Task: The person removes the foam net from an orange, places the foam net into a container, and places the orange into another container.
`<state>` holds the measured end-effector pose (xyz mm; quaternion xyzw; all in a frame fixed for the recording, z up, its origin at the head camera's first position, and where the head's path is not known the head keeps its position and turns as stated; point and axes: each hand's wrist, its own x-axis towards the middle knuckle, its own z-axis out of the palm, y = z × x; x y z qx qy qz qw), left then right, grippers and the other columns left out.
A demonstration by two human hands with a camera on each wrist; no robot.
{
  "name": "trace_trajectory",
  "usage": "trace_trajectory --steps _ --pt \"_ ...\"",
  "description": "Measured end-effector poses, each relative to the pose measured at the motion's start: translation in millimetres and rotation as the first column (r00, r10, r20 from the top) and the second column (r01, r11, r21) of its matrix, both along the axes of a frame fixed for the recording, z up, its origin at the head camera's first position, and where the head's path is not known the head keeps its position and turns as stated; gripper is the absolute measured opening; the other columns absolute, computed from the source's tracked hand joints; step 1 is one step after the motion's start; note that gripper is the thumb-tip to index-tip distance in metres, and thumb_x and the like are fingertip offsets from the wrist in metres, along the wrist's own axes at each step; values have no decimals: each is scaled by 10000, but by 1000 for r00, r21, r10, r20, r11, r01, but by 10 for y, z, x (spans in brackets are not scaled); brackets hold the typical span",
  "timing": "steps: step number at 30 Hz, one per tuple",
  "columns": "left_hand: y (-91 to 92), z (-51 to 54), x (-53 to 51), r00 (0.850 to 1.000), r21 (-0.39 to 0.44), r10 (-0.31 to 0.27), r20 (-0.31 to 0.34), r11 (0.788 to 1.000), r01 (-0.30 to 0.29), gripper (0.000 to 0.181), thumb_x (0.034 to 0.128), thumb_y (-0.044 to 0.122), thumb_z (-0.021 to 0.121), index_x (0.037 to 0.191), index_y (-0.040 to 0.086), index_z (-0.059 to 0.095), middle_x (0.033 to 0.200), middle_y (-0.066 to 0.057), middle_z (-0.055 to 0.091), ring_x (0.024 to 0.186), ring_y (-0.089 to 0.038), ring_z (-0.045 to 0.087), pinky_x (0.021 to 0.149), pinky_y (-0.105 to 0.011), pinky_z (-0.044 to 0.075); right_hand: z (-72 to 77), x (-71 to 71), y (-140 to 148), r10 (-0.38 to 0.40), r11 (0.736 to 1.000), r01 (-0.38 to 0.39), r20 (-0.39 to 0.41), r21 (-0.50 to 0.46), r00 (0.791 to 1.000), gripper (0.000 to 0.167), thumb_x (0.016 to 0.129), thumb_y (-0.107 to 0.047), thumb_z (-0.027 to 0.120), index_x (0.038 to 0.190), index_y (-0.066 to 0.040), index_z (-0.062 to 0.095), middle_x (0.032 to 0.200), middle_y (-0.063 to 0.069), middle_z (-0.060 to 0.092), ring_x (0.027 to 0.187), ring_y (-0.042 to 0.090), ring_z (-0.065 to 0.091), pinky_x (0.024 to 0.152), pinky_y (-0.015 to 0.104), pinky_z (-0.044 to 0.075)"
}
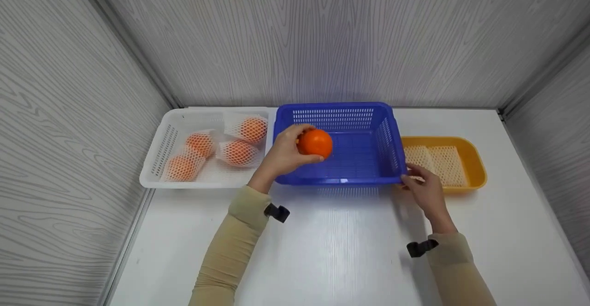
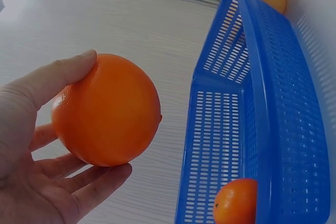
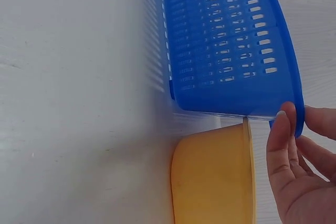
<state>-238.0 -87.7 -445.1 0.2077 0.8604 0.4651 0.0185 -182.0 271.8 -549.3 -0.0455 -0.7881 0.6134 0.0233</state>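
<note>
My left hand [image 1: 288,151] holds a bare orange [image 1: 316,143] above the left part of the blue basket [image 1: 343,181]. In the left wrist view the thumb lies on top of this orange [image 2: 107,111] and the fingers curl beneath it; another orange [image 2: 236,202] sits inside the basket, largely hidden behind its wall. At the basket's near right corner, my right hand [image 1: 426,191] pinches the rim. The right wrist view shows fingers and thumb of the right hand [image 3: 304,169] on either side of the blue rim [image 3: 297,85].
To the left stands a white basket [image 1: 203,185] with several oranges in foam nets, one of them at its back right [image 1: 253,129]. A yellow tray [image 1: 474,165] with folded foam nets [image 1: 447,165] stands to the right, touching or close to the blue basket. Grey panels [image 1: 322,38] rise behind and at both sides.
</note>
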Motion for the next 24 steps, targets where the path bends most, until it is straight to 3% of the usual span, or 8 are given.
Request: trace_trajectory --steps 3,9,14,18,24 --pt "40 -16 -123 1000 -9 8 28 1000 -8 734 735 257 882 1351 69 528 1304 -81 552 1143 -228 549 962 -366 471 62 16 -19 3 1000 -3 2 -14 1000 414 943 10 616 1334 109 522 1136 307 574 820 292 685 765 388 566" --pt "119 -104 -336 996 -121 50 78 992 -41 773 754 294 863 1385 49 490 1362 -105 524 1206 -247 501 1002 -399 435 190 45 -70 0 1000 0 12 -31 1000 405 932 62 601 1317 147 510 1114 330 564 783 246 683 763 409 564" --pt "204 -170 -480 994 -175 51 99 984 -33 743 758 307 857 1366 56 513 1338 -90 528 1192 -245 484 999 -404 429 72 3 -24 -14 999 14 6 -31 1000 412 937 31 614 1329 119 521 1129 310 569 766 186 677 722 325 574" --pt "264 -224 -550 994 -213 50 102 977 -27 750 750 324 858 1376 84 522 1303 -107 481 1159 -252 488 991 -408 436 -13 -18 5 -24 1000 24 2 1 1000 418 945 -11 625 1339 87 530 1137 287 580 773 181 676 722 326 573" --pt "329 -309 -587 984 -307 115 138 949 -68 715 750 368 851 1353 128 550 1249 -91 473 1097 -240 515 967 -390 448 -33 -6 8 -22 1000 22 11 19 1000 421 952 -38 625 1347 72 530 1142 264 581 818 238 680 701 272 565"
